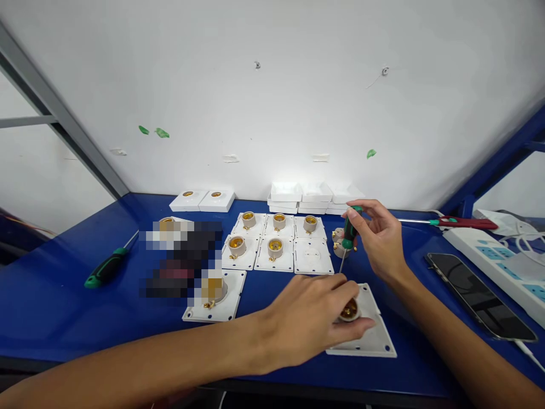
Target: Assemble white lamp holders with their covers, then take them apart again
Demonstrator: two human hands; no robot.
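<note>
My left hand (313, 315) is closed around a lamp socket (350, 311) with a brass inside, which sits on a white square plate (374, 335) near the table's front edge. My right hand (381, 236) pinches the green and black handle of a small screwdriver (348, 236). Its thin shaft points down to the socket by my left fingers. A loose beige socket (338, 241) lies just behind the screwdriver.
Several white plates with sockets (275, 241) lie in rows on the blue table (63, 307). Empty white plates (313, 196) are stacked by the wall. A green screwdriver (106, 268) lies left, a red one (462, 222), a phone (481, 295) and a power strip (502, 261) lie right.
</note>
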